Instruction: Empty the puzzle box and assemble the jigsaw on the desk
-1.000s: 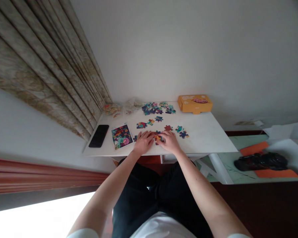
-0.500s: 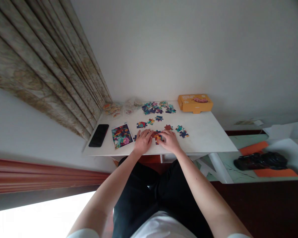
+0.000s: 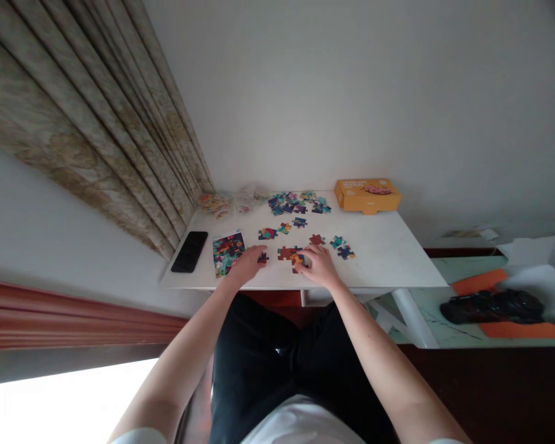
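Note:
On the white table, my left hand (image 3: 248,263) is at a dark puzzle piece (image 3: 263,258), its fingers bent round the piece's left side and partly covering it. Right of that, a few joined puzzle pieces (image 3: 285,253) in reddish brown and orange lie flat. My right hand (image 3: 321,264) grips their right end between thumb and fingers, hiding part of them. Just beyond this hand lies a loose brown puzzle piece (image 3: 317,239). A picture card (image 3: 227,250) with a colourful print lies beside my left hand, which overlaps its right edge.
Several loose pieces (image 3: 284,228) lie mid-table, with a larger pile (image 3: 287,202) behind. Two teal and blue pieces (image 3: 345,252) are at the right. A yellow box (image 3: 367,196), clear plastic bags (image 3: 248,198) and a black phone (image 3: 189,251) stand or lie around the edges.
My left hand has moved left, away from the joined pieces, to the separate dark piece near the card. My right hand stays at the joined pieces. The view has shifted slightly.

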### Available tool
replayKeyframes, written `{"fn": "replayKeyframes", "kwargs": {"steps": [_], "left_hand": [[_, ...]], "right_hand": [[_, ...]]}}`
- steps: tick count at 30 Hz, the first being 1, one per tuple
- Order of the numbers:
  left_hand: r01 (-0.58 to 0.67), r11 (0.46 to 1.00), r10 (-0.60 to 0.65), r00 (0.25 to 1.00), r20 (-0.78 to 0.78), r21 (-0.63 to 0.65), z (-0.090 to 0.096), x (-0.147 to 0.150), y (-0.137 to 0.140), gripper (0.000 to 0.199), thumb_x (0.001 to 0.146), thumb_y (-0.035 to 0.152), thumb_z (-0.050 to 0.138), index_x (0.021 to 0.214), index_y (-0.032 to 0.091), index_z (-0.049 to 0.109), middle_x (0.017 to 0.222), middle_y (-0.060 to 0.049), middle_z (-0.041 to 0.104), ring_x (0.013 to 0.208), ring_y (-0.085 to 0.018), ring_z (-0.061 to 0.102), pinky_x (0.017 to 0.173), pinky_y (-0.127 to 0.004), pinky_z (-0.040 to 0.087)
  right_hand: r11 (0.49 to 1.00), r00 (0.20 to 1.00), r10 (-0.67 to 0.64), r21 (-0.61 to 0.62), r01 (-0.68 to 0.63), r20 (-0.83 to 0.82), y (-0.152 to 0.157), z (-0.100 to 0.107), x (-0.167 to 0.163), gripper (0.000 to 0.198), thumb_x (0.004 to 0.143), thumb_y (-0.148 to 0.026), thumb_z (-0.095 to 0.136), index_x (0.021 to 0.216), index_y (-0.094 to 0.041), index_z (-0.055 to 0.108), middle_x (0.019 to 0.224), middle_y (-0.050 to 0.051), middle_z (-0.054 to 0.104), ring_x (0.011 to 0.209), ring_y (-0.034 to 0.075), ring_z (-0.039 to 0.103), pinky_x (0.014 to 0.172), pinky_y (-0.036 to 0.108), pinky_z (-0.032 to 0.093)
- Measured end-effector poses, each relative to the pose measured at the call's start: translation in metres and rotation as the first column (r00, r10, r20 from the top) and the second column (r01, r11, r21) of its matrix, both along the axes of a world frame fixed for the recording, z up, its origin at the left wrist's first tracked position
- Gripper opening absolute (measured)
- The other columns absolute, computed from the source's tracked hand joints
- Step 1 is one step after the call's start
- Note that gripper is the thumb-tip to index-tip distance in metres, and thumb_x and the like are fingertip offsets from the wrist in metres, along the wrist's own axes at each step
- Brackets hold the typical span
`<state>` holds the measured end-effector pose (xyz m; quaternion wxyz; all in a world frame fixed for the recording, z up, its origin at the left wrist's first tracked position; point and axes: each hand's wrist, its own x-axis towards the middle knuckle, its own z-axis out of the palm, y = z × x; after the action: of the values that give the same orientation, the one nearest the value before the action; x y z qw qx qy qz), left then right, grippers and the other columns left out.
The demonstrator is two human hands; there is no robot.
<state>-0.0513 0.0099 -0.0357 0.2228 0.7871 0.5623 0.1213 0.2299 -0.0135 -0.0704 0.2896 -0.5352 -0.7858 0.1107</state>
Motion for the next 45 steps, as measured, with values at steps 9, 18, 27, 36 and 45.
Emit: {"fn": "replayKeyframes", "kwargs": {"steps": [9,18,27,36,45], "left_hand": [[-0.125,0.972,0.189,0.920,0.342,-0.200,0.001,-0.004,0.033,0.027,0.068,0.016,0.082,0.095,0.020,0.079,0.093,-0.007,0.081,0.090,-0.026,0.075,0.088,-0.036,0.059],[-0.019,0.932,0.266,0.714,0.648,-0.363,0.010,0.055,0.037,0.021,0.071,0.017,0.080,0.092,0.015,0.075,0.074,-0.002,0.074,0.071,-0.016,0.070,0.071,-0.027,0.054],[0.053,0.988,0.038,0.830,0.557,-0.146,0.009,0.124,0.030,0.019,0.085,0.011,0.067,0.102,0.017,0.075,0.093,-0.004,0.077,0.085,-0.017,0.072,0.081,-0.029,0.057],[0.257,0.887,-0.294,0.955,0.040,0.383,-0.013,0.067,-0.032,0.037,0.101,0.038,0.060,0.134,0.021,0.066,0.142,-0.014,0.063,0.137,-0.030,0.057,0.120,-0.050,0.044],[0.411,0.843,-0.400,0.910,-0.108,0.348,-0.021,0.062,-0.036,0.052,0.103,0.044,0.055,0.150,0.020,0.055,0.160,-0.014,0.051,0.153,-0.029,0.041,0.128,-0.049,0.034]], "right_hand": [[1.000,0.986,-0.028,0.004,0.029,-0.164,0.004,-0.004,0.002,0.022,0.094,-0.039,0.067,0.110,-0.026,0.076,0.111,0.009,0.074,0.111,0.028,0.066,0.102,0.047,0.048],[0.987,0.858,-0.121,-0.155,0.048,-0.500,0.009,-0.010,0.011,0.040,0.092,-0.059,0.065,0.100,-0.022,0.077,0.091,0.008,0.077,0.083,0.024,0.069,0.077,0.036,0.055],[0.961,0.780,-0.118,-0.267,-0.065,-0.614,0.017,-0.018,0.018,0.043,0.081,-0.052,0.076,0.113,-0.024,0.075,0.089,0.003,0.076,0.077,0.022,0.068,0.076,0.036,0.056],[0.953,0.572,-0.286,-0.289,0.088,-0.769,0.020,-0.022,0.023,0.050,0.078,-0.065,0.075,0.106,-0.024,0.073,0.092,0.007,0.078,0.082,0.025,0.072,0.082,0.041,0.059],[0.942,0.607,-0.260,-0.334,-0.010,-0.751,0.037,-0.009,0.010,0.044,0.072,-0.059,0.083,0.094,-0.023,0.072,0.084,0.007,0.079,0.080,0.027,0.076,0.082,0.042,0.061]]}}
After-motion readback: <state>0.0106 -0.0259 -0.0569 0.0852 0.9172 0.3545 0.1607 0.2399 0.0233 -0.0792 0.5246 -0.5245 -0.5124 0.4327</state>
